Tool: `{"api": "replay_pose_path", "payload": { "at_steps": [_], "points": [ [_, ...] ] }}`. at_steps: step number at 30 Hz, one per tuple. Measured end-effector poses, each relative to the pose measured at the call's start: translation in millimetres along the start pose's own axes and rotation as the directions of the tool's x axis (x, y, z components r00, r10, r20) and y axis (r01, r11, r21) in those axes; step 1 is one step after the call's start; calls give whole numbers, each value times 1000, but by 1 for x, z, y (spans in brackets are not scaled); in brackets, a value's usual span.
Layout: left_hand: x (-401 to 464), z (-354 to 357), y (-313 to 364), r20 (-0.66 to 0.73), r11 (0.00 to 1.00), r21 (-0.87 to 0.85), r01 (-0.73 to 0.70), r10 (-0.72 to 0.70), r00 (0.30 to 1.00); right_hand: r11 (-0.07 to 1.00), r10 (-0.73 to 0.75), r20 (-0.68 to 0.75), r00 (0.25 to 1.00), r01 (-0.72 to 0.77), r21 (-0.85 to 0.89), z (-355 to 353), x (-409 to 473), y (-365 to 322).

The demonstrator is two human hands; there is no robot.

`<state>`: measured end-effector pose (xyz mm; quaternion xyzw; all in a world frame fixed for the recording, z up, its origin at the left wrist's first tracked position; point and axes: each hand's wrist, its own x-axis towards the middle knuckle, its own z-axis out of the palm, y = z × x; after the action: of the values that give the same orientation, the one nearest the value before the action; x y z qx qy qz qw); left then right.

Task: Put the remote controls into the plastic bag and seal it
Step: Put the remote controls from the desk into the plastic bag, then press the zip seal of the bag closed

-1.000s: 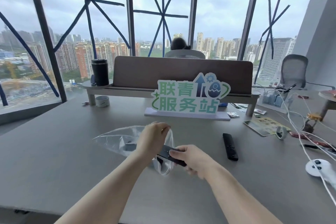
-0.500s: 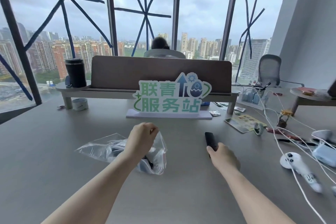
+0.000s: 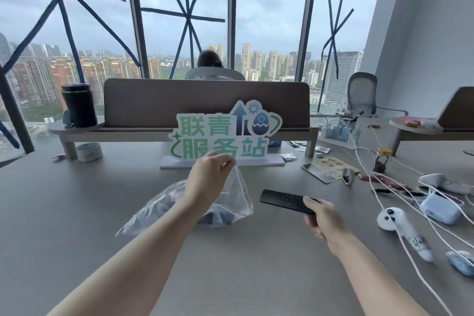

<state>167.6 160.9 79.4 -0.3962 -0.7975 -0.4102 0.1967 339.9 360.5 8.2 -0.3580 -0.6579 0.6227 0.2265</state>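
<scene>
A clear plastic bag with a red zip strip lies on the grey desk, dark remote shapes showing through its lower part. My left hand pinches the bag's top edge and lifts it, so the mouth faces right. My right hand grips a black remote control by its near end. The remote is held level above the desk, its far end pointing left, a short gap from the bag's mouth.
A green and white sign stands just behind the bag. To the right lie white cables, a white controller, a pale blue box, a tape roll and a card. A black tumbler stands on the left shelf.
My right hand has picked the black remote up off the desk and brought it left toward the bag. My left hand has raised the bag's top edge higher.
</scene>
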Motion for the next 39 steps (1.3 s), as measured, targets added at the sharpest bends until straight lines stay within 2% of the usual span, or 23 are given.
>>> {"api": "replay_pose_path", "payload": {
  "at_steps": [2,4,10,13,14,15,17,18,19,23,24,26,28,30,32,34,37,39],
  "points": [
    [-18,14,-2,72,1000,-4,26,-26,997,989,-60,39,997,55,135,-13,-20,-7],
    [-34,21,-7,78,997,-25,69,-67,995,980,-75,60,995,63,191,-18,-33,-10],
    [-54,19,-6,85,980,-44,193,-188,978,999,-31,181,983,34,-13,31,-53,-7],
    [-56,15,-3,97,976,-35,216,-211,973,1000,14,378,926,-10,-15,74,-61,-2],
    [-56,13,-4,104,974,-26,223,-219,970,999,19,393,919,-2,-43,84,-62,-2],
    [-56,10,-5,112,973,-17,229,-226,968,995,2,354,935,34,-96,90,-59,0],
    [-57,3,-8,125,971,-8,240,-237,963,964,-100,178,979,140,-225,96,-49,3],
    [-58,0,-10,133,969,-7,245,-242,961,931,-168,90,982,188,-312,95,-44,4],
    [-60,-2,-12,146,968,-4,253,-249,957,895,-221,60,974,227,-383,94,-38,5],
    [-66,-8,-17,236,962,36,270,-271,933,832,-93,293,952,235,-502,107,-28,3],
    [-67,-11,-17,278,963,52,266,-270,922,822,-120,310,943,269,-501,114,-27,2],
    [-72,-18,-19,409,963,85,255,-267,873,779,-242,257,935,346,-523,122,-22,0],
    [-79,-24,-28,547,957,145,250,-288,786,737,-314,188,930,364,-569,125,-18,-5],
    [-87,-30,-41,587,936,269,227,-346,731,750,-335,138,932,353,-560,125,-21,-14],
    [-89,-39,-51,517,901,379,212,-396,758,826,-323,69,944,317,-467,121,-25,-24],
    [-84,-50,-49,420,882,387,270,-429,800,890,-295,25,955,284,-356,114,-28,-36],
    [-60,-73,-36,226,891,129,435,-453,862,959,-248,-12,969,243,-147,105,-35,-64],
    [-34,-93,-23,83,891,-94,444,-437,895,971,-234,-21,972,235,34,101,-43,-93]
  ]
}}
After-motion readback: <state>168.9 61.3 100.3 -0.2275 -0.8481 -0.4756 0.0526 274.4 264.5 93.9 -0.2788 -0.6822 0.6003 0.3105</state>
